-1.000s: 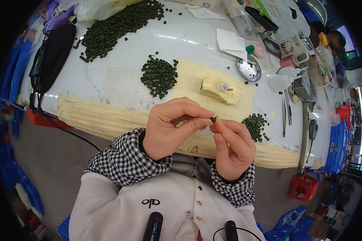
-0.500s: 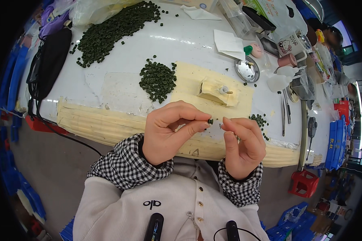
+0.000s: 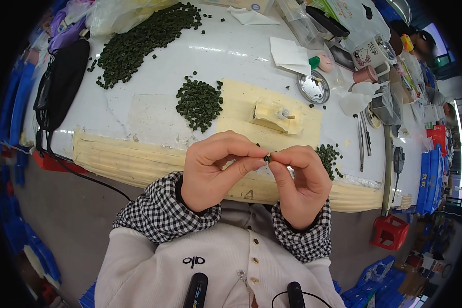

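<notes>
Over the table's near edge, my left hand [image 3: 213,172] pinches a small dark green ring-like piece [image 3: 267,158] between thumb and forefinger. My right hand [image 3: 304,179] meets it there, thumb and forefinger closed right against the piece. Whatever lies between those right fingertips is too small and covered to make out. Just beyond the hands, a yellowish taped block [image 3: 267,119] with a short white peg [image 3: 284,114] rests on a cream sheet [image 3: 236,100]. A pile of green pieces [image 3: 199,105] lies left of the block, and a smaller group [image 3: 329,158] is beside my right hand.
A larger heap of green pieces [image 3: 138,46] spreads at the far left, near a black pouch [image 3: 64,84]. At the right are a round metal dish [image 3: 313,88], tweezers [image 3: 362,141], a white mug [image 3: 369,54] and a clear plastic box [image 3: 386,106]. A red stool [image 3: 390,232] stands below.
My right hand has moved left, bringing its fingertips against the green piece. The left hand stays nearly in place, still pinching it.
</notes>
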Demonstrator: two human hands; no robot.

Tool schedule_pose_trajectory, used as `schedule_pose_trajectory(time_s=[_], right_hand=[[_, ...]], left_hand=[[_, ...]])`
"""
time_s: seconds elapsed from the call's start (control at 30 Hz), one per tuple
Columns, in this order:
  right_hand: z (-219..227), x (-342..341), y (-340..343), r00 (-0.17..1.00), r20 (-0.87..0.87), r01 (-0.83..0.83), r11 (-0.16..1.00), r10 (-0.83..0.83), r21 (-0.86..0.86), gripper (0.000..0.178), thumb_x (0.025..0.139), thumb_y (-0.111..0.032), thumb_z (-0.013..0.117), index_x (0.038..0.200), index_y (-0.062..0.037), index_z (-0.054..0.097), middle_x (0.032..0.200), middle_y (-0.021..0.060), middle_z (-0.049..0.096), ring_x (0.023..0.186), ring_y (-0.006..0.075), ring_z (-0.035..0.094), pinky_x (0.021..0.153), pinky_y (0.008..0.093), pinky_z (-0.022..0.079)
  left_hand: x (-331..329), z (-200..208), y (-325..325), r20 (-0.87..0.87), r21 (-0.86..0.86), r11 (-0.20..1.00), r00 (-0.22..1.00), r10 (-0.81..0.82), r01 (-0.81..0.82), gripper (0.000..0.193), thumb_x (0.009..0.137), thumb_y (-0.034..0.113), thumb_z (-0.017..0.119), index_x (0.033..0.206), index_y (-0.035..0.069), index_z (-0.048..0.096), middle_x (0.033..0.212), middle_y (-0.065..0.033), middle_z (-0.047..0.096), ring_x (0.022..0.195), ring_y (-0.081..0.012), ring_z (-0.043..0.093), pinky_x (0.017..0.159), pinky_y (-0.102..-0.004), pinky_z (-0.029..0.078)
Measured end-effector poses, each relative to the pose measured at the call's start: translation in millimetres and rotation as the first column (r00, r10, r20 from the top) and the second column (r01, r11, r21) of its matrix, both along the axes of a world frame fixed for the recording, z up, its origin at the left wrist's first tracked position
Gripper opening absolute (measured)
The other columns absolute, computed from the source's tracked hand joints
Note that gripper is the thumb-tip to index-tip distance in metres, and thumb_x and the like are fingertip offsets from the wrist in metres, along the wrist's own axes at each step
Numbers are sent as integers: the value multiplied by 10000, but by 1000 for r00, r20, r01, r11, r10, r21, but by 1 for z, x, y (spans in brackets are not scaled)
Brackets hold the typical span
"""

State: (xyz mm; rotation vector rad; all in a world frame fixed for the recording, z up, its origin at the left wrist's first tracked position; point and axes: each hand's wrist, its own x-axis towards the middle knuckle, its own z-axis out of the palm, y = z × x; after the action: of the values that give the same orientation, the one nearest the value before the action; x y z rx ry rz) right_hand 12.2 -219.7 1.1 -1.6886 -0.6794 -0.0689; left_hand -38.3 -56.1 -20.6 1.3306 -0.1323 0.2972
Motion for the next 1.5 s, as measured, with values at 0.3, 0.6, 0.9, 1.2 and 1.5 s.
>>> schedule_pose_trajectory(time_s=[0.3, 0.6, 0.9, 1.2, 1.5], right_hand=[[-1, 1, -1, 989, 146, 8, 998, 1, -60, 162, 778, 71, 701, 922, 8, 659, 869, 114, 660, 778, 209, 634, 685, 276, 505], [0, 0, -2, 985, 172, -17, 997, 30, -76, 174, 790, 82, 685, 944, 8, 656, 888, 116, 652, 786, 204, 640, 683, 267, 517], [1, -1, -2, 988, 152, -23, 997, 34, -79, 185, 787, 85, 687, 954, 9, 662, 896, 119, 650, 788, 202, 640, 685, 265, 519], [3, 0, -3, 990, 135, -39, 997, 49, -73, 189, 784, 78, 697, 957, 4, 675, 890, 118, 658, 789, 203, 645, 694, 272, 520], [0, 6, -3, 989, 143, 45, 999, -41, -22, 249, 775, 50, 707, 1014, 2, 661, 867, 114, 638, 765, 184, 616, 702, 274, 496]], left_hand=[[-2, -1, 2, -39, -69, 996, 997, -66, 64, 186, 849, -70, 644, 1028, -32, 673, 951, -101, 627, 871, -137, 620, 763, -240, 508], [-2, -5, 0, -49, -124, 989, 995, -82, 75, 180, 854, -70, 640, 1028, -37, 671, 938, -95, 625, 826, -124, 618, 736, -227, 506], [-2, -3, 2, -25, -44, 998, 998, -50, 49, 187, 839, -77, 648, 1013, -21, 685, 904, -97, 638, 823, -133, 619, 725, -236, 491], [0, -4, 3, 28, 17, 999, 999, -39, 39, 197, 828, -63, 669, 1013, -1, 698, 906, -107, 664, 808, -142, 624, 708, -238, 485], [0, -1, 2, 32, 46, 998, 999, 29, -31, 184, 820, -125, 638, 975, -35, 679, 917, -123, 645, 809, -153, 634, 724, -248, 523]])
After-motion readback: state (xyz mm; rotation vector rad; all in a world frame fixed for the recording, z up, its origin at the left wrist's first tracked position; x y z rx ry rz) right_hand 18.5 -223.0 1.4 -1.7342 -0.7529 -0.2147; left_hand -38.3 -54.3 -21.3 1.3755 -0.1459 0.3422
